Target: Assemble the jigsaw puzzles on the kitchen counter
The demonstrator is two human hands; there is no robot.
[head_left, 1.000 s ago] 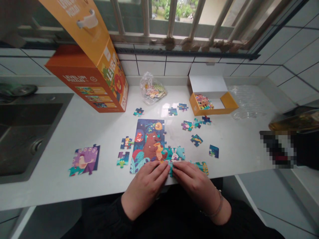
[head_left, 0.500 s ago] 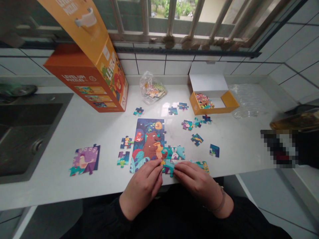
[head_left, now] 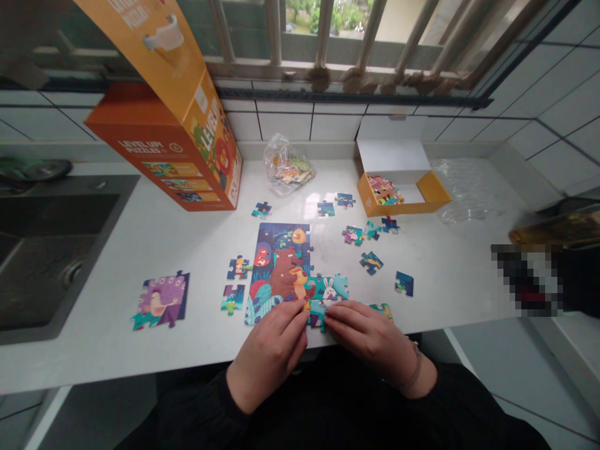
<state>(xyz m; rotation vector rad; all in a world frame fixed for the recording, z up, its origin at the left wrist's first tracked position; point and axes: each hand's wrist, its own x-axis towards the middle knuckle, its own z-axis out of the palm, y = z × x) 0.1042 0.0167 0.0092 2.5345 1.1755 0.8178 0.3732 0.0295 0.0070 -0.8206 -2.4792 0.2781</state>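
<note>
A partly built jigsaw with a bear and a rabbit lies on the white counter. My left hand and my right hand meet at its lower edge, fingers curled and pinching a teal puzzle piece between them. The piece lies just under the rabbit section. Another teal piece peeks out beside my right hand's knuckles. Loose pieces are scattered to the right, and two more pieces lie left of the jigsaw.
A finished purple section lies at the left. An orange puzzle box stands at the back left, a bag of pieces and a small open yellow box behind. A dark sink is set at the far left.
Both hands drew back slightly from the jigsaw's lower edge, uncovering the teal piece. Since then the fingertips have stayed pinched on it with small shifts.
</note>
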